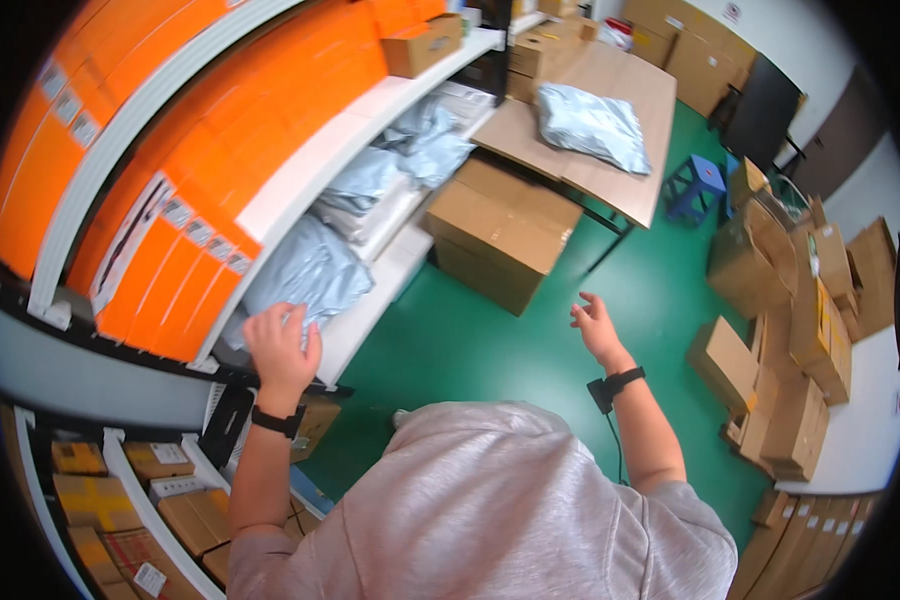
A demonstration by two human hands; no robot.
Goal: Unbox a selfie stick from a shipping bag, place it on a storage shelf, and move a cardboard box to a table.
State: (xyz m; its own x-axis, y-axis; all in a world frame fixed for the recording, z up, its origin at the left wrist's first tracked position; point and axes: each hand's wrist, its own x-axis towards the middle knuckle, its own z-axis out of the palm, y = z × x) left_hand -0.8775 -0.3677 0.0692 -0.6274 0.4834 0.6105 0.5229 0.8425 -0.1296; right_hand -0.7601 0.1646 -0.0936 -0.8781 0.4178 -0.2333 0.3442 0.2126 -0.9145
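- The grey bag (315, 265) is placed left of the big carton (500, 225), near the white shelf's (352, 328) edge.
- Left of the carton, the left hand (283, 350) is held at the bag, loosely spread; contact cannot be told.
- Right of the carton, the right hand (596, 328) is held half-curled, fingers apart.
- Green floor (655, 265) is seen stretched between the carton and the cardboard heap (810, 325).

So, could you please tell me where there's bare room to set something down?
Tabletop beyond the silvery parcel; green floor between the large carton and the jumbled boxes at right. Crowded: the shelf by the left hand, lined with silvery bags.
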